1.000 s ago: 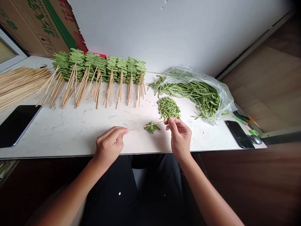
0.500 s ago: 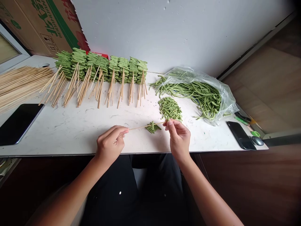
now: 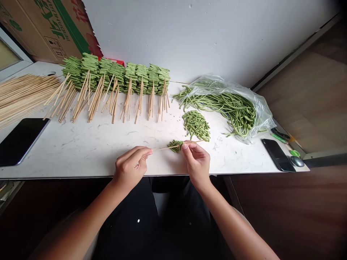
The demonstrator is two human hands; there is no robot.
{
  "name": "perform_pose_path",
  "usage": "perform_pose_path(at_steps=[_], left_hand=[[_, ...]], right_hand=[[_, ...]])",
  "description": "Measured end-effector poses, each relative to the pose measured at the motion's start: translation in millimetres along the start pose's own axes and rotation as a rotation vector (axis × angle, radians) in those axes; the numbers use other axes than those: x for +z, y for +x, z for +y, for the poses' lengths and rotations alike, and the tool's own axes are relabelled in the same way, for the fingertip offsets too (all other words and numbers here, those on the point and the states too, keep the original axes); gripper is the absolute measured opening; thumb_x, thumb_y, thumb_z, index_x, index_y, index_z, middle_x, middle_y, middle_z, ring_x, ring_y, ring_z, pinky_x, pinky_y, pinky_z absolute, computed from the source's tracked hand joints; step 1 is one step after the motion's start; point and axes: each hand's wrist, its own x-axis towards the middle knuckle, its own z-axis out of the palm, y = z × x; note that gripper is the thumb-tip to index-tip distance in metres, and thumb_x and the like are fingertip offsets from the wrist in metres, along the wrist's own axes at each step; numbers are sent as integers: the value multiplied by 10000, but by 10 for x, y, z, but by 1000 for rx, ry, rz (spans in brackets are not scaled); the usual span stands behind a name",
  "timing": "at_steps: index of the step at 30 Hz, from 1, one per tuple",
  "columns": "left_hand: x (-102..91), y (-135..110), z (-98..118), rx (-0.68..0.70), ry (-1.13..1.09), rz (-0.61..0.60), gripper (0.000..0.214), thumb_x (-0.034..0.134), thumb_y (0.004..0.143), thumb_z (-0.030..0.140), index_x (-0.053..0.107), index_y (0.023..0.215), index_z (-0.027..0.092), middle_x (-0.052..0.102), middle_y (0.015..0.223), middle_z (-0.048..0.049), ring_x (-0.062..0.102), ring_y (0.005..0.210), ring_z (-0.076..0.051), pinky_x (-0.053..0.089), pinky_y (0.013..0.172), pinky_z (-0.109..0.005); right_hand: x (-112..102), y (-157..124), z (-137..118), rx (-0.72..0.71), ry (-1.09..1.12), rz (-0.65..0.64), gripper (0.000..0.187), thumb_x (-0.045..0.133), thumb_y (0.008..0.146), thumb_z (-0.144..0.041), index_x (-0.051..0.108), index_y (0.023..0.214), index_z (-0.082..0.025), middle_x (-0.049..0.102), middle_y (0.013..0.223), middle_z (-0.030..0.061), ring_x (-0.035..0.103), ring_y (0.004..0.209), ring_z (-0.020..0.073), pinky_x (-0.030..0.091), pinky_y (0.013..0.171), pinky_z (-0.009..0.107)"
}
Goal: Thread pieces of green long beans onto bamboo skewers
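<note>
My left hand (image 3: 132, 164) is closed on one end of a thin bamboo skewer (image 3: 164, 148), which points right across the front of the table. Green bean pieces (image 3: 174, 146) are gathered around the skewer's middle. My right hand (image 3: 197, 160) pinches some bean pieces at the right side of this bunch, and the skewer's tip sticks out beyond its fingers. Just behind the right hand lies a pile of short cut green beans (image 3: 196, 124).
Stacked bean skewers (image 3: 114, 74) line the wall, sticks facing me. Loose bamboo skewers (image 3: 24, 95) and a phone (image 3: 24, 141) lie left. At right are long green beans (image 3: 230, 108) in a clear plastic bag (image 3: 261, 112), another phone (image 3: 278, 155) and a mouse (image 3: 297, 161).
My right hand has moved left and slightly down from the skewer's tip to the bean bunch, pinching pieces there. My left hand has shifted slightly right with the skewer.
</note>
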Motion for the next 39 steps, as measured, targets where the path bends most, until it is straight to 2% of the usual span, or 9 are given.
perform_pose_path(at_steps=[8,12,16,24,27,30,32,35,39], left_hand=[[0,9,0,-77,-16,-4,223,616,932,-4,727,954,189,776,827,-4,730,702,-129,593,715,-240],[-25,28,-10,-150,1,-3,190,616,957,44,735,936,190,779,818,0,736,699,-133,582,697,-246],[-59,47,-48,-238,30,-5,152,620,984,126,743,931,199,773,785,4,744,704,-148,586,723,-272],[-51,28,-128,-428,-25,3,105,661,964,196,759,929,193,778,764,5,761,699,-158,594,727,-278],[-39,19,-140,-471,-50,-5,117,652,961,202,761,919,191,785,782,0,762,694,-157,598,722,-277],[-33,18,-146,-487,-58,-15,120,652,957,211,763,920,188,778,766,-1,761,692,-159,602,722,-278],[-31,18,-148,-488,-58,-18,117,656,955,212,764,916,188,770,749,1,758,688,-160,601,722,-279],[-30,18,-152,-490,-63,-22,109,665,952,213,763,909,193,763,735,7,753,679,-159,599,722,-281],[-26,21,-154,-481,-60,-25,94,677,945,204,761,904,196,759,727,10,749,675,-157,598,729,-282]], right_hand=[[-38,30,-10,55,39,-44,202,783,895,-449,801,939,-253,785,1030,55,697,1007,242,538,873,390],[-140,147,-56,67,136,-56,396,563,1003,-534,815,1056,-233,796,1152,102,685,1189,296,517,819,391],[-249,259,-123,161,167,-69,572,385,1023,-618,808,1098,-240,794,1197,119,679,1211,304,514,791,403],[-319,347,-150,279,210,-114,664,347,994,-691,805,1084,-219,786,1229,143,687,1175,312,523,755,396],[-359,360,-141,192,-35,-153,555,440,1008,-643,807,1092,-235,795,1178,114,675,1093,293,506,761,391],[-393,351,-124,-25,-499,-212,363,601,986,-534,813,1088,-256,778,1102,90,616,1029,287,494,851,431],[-398,332,-96,-175,-719,-243,310,632,986,-466,807,1126,-252,743,1033,97,573,1005,293,483,927,478],[-384,301,-39,-298,-857,-267,294,652,977,-393,790,1183,-235,683,961,109,536,993,308,490,954,513],[-368,280,20,-342,-933,-266,243,658,964,-341,802,1129,-234,651,930,114,532,977,316,514,915,510]])
